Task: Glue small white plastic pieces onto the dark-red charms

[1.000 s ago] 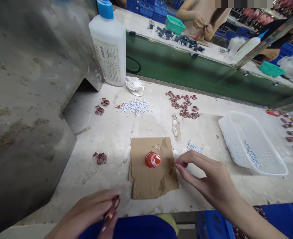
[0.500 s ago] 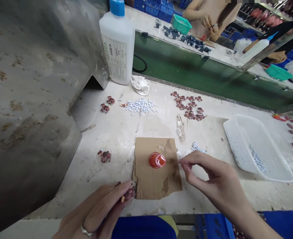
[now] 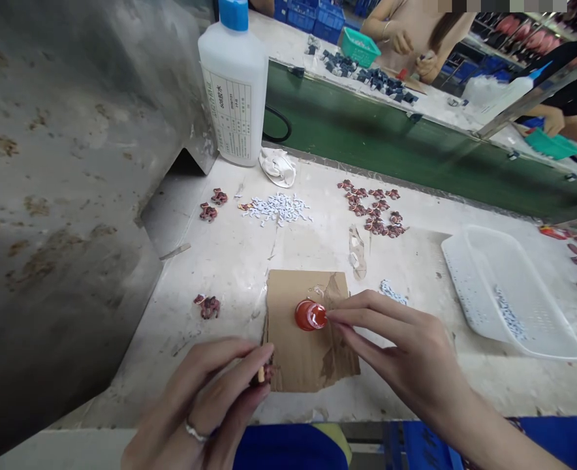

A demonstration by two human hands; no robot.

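My left hand (image 3: pixel 205 411) is closed around a small dark-brown figurine (image 3: pixel 265 373) with a yellowish part, beside the left edge of a cardboard piece (image 3: pixel 298 369). The fingers cover most of it. On the cardboard stands a small red cup (image 3: pixel 310 316) with shiny liquid at its top. My right hand (image 3: pixel 406 336) is pinched, its fingertips at the cup's right rim; what they hold, if anything, is too small to make out. Left of the cardboard lies another brown figurine (image 3: pixel 207 307). Behind my right hand is a small heap of pale-blue pieces (image 3: pixel 392 291).
A larger heap of pale-blue pieces (image 3: pixel 281 209) and a cluster of brown figurines (image 3: pixel 374 207) lie farther back. A white plastic basket (image 3: pixel 479 261) stands right, a large white bottle (image 3: pixel 234 91) by a crumpled cloth (image 3: pixel 277 167) behind. A metal housing (image 3: pixel 73 196) fills the left. Co-workers sit opposite.
My right hand has moved left, from beside the cardboard to the red cup's rim. My left hand, with the brown figurine, has shifted slightly right and turned it.
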